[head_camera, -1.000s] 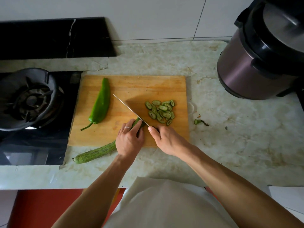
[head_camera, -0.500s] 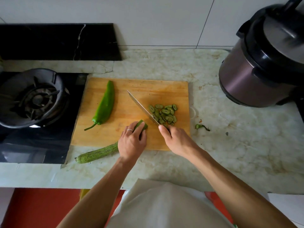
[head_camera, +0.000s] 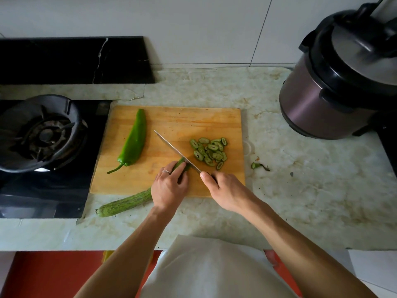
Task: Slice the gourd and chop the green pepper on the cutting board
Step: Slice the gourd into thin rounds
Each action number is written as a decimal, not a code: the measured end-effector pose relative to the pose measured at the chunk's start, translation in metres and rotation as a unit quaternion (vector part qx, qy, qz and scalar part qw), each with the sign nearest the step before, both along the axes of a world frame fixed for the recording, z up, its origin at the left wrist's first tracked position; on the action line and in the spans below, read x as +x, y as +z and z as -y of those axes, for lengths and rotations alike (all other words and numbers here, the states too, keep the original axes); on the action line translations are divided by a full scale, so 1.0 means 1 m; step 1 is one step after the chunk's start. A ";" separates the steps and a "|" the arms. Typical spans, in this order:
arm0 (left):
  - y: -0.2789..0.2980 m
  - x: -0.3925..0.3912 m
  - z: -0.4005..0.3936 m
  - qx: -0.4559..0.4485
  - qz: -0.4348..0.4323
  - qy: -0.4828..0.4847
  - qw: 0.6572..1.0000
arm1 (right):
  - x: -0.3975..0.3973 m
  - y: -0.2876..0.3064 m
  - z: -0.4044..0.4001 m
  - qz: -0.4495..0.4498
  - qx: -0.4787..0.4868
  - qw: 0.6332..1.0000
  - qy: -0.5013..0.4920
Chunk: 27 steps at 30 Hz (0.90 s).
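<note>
Pale marbled table with wooden cutting board, gas burner at left, closed cooker at right. Gourd lying diagonally, uncut end off the board toward near-left, cut end under the knife. Left hand curled over gourd, pressing; right hand gripping knife handle. Slices heaped right of blade. Green pepper whole, stem pointing near-left.
</note>
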<state>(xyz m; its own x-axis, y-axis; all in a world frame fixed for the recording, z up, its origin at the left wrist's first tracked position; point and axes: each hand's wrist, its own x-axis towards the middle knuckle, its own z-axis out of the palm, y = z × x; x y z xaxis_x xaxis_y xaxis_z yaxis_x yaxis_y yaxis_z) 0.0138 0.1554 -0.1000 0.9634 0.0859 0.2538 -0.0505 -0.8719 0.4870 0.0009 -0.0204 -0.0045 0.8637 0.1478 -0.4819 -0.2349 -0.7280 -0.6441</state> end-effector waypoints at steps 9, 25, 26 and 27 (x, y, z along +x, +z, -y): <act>-0.006 0.001 -0.002 0.025 0.015 -0.009 1.000 | 0.000 0.004 -0.004 0.003 -0.025 1.000 0.017; -0.011 0.004 -0.003 0.047 0.046 -0.014 0.998 | 0.020 -0.004 -0.016 -0.004 0.021 1.000 0.017; -0.011 0.005 -0.003 0.046 0.046 -0.017 0.998 | 0.018 -0.005 -0.014 -0.004 0.023 1.000 0.017; -0.010 0.004 -0.003 0.046 0.046 -0.019 0.998 | 0.017 -0.005 -0.010 -0.008 0.025 1.000 0.016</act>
